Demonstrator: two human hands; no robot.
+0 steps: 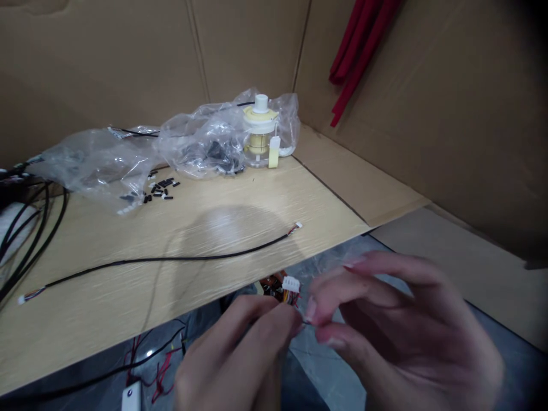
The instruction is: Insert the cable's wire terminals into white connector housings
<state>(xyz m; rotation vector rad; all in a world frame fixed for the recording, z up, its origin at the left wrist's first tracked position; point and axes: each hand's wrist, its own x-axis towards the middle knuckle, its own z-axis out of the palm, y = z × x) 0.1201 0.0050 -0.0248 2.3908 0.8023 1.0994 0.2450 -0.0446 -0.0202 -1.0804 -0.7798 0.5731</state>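
A connector-ended cable [205,258] and cardboard-walled tabletop [85,331] suggest an electronics workshop.

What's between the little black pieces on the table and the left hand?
The black cable, then the table's front edge, lie between the black pieces and the left hand in the head view.

1. Left hand [244,359]: low centre, back toward viewer, fingers curled under, thumb and forefinger drawn together in a pinch.
2. Right hand [402,331]: just beside it, larger in view, palm turned toward the left hand; fingers arched, thumb tip close to forefinger tip, blurred, contact unclear.
3. Both bare; fingertips of the two nearly meet.
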